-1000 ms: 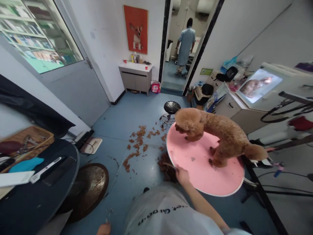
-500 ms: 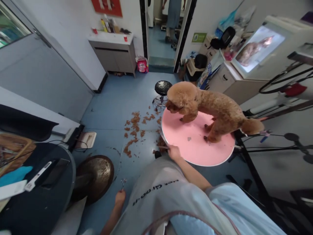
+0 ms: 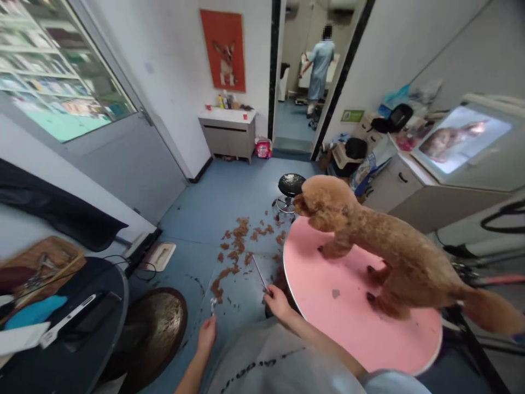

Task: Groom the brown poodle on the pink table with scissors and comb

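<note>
My left hand (image 3: 207, 331) is closed round a pair of scissors (image 3: 213, 304), whose metal finger loops stick up above the fist. In my right hand (image 3: 278, 302) is a thin, purplish comb (image 3: 260, 272), seen nearly edge-on and pointing up and left. Both hands are low in front of my apron, apart from the dog. To the right, a curly brown dog (image 3: 381, 235) stands on a round pink grooming table (image 3: 320, 317), its head toward the far left edge. Neither hand touches the dog or the tabletop.
Brown hair clippings (image 3: 235, 246) lie on the blue floor. Beyond the table stands a black stool (image 3: 291, 185). A dark round table (image 3: 110, 328) with a basket (image 3: 45, 262) and clippers is at left. A person (image 3: 321, 60) stands past the doorway.
The view has tilted up and shifted. My right hand has come away from the table's edge with the comb now raised. My left hand has lifted the scissors closer to it.
</note>
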`<action>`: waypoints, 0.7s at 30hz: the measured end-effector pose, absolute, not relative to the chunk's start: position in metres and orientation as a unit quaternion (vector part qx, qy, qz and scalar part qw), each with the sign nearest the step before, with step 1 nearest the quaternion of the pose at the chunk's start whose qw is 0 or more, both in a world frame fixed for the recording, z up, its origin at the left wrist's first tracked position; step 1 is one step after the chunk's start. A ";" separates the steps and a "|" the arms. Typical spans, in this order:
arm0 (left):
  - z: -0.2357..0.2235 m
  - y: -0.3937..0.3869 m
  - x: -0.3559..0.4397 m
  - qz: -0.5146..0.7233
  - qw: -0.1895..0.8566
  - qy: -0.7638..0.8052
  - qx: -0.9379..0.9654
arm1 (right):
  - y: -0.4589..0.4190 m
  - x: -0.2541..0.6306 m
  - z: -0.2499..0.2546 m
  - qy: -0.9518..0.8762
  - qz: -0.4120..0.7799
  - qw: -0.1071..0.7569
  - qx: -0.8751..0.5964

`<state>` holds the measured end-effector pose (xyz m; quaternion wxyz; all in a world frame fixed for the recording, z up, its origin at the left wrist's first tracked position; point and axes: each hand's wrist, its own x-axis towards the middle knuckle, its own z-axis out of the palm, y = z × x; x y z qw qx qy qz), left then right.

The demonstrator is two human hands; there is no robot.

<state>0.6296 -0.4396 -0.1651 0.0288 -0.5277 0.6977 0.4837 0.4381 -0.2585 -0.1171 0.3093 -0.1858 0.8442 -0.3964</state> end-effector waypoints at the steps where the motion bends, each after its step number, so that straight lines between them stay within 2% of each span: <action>1: -0.160 -0.437 0.610 0.519 0.002 0.671 -0.530 | -0.274 0.439 -0.119 0.815 -0.446 0.326 -0.173; 4: -0.142 -0.432 0.563 0.666 -0.078 0.553 -0.495 | -0.311 0.434 -0.115 0.742 -0.527 0.384 -0.154; 7: -0.117 -0.431 0.546 0.778 -0.160 0.427 -0.432 | -0.341 0.436 -0.101 0.692 -0.516 0.464 -0.199; 11: -0.092 -0.436 0.558 0.764 -0.250 0.391 -0.448 | -0.375 0.457 -0.087 0.648 -0.445 0.540 -0.299; 14: -0.091 -0.459 0.580 0.773 -0.331 0.306 -0.447 | -0.413 0.476 -0.088 0.634 -0.372 0.587 -0.340; 21: -0.096 -0.549 0.682 0.747 -0.406 0.248 -0.464 | -0.538 0.560 -0.074 0.560 -0.194 0.709 -0.382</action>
